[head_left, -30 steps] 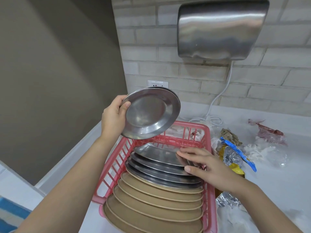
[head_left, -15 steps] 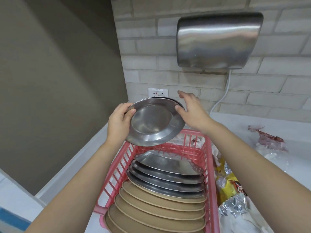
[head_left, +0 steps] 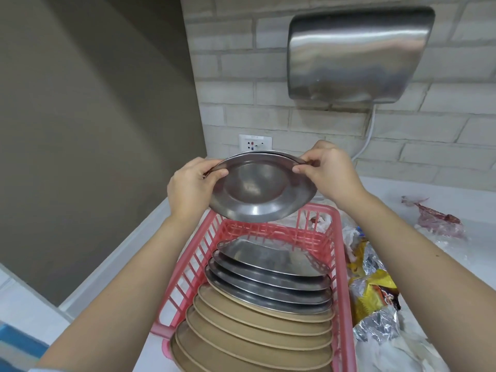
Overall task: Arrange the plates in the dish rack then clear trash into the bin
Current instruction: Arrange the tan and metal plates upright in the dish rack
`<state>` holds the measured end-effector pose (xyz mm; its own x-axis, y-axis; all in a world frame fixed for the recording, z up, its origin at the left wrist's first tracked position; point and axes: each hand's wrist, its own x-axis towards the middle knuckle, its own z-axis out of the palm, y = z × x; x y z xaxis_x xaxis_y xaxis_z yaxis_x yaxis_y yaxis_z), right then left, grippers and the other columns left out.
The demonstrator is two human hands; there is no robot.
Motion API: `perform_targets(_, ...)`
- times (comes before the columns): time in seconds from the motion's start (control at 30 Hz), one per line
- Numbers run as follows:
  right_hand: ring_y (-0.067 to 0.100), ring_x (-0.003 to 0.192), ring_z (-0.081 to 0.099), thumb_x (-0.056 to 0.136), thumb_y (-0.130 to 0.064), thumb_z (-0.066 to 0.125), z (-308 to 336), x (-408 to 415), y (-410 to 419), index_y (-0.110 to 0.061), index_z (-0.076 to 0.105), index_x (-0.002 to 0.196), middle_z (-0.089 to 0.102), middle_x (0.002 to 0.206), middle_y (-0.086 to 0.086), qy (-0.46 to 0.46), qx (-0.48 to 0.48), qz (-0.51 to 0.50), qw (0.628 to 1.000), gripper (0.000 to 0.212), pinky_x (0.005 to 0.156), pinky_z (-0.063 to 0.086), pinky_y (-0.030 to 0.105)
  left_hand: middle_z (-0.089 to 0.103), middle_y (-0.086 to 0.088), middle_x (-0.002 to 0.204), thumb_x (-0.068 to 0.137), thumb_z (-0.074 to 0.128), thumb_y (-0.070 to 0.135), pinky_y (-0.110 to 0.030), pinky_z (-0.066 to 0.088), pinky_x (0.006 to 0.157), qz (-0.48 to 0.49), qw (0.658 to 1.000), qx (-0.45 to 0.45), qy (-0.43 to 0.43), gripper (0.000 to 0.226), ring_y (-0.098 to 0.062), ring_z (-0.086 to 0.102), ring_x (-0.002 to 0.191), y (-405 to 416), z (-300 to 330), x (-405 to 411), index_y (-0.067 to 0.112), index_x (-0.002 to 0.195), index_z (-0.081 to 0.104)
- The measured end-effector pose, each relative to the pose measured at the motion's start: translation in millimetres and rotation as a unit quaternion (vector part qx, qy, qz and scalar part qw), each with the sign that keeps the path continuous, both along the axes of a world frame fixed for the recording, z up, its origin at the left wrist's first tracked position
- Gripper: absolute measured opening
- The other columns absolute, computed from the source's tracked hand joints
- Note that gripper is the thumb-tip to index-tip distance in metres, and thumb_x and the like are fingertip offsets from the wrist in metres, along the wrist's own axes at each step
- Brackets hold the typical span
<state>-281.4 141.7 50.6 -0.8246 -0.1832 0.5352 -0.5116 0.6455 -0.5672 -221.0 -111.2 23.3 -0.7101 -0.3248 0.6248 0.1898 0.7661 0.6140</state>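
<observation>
Stainless round steel plates (head_left: 259, 189), apparently two nested, hang above the pink plastic dish rack (head_left: 332, 237); left hand (head_left: 188, 186) and right hand (head_left: 330, 173) pinch opposite rims. Stiff, light and slippery, probably; rim grip suits.

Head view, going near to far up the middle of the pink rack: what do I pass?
Tan plates → steel plates stacked in the rack → the rack's far wall → the steel plate held above it by left hand and right hand → wall socket.
</observation>
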Motion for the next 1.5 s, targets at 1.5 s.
perform_targets(1.5, 0.003, 0.093, 0.064, 0.086, -0.021, 0.071, -31, 34, 57, -0.016, 0.075, 0.107, 0.069, 0.097, -0.012, -0.036, -0.202, -0.067, 0.976, 0.022, 0.088, 0.048, 0.021, 0.048, 0.011, 0.072, 0.077, 0.081, 0.01, -0.01, 0.043, 0.07, -0.214, 0.974, 0.052, -0.059, 0.025, -0.004, 0.052, 0.07, 7, -58, 23, 0.03, 0.091, 0.077)
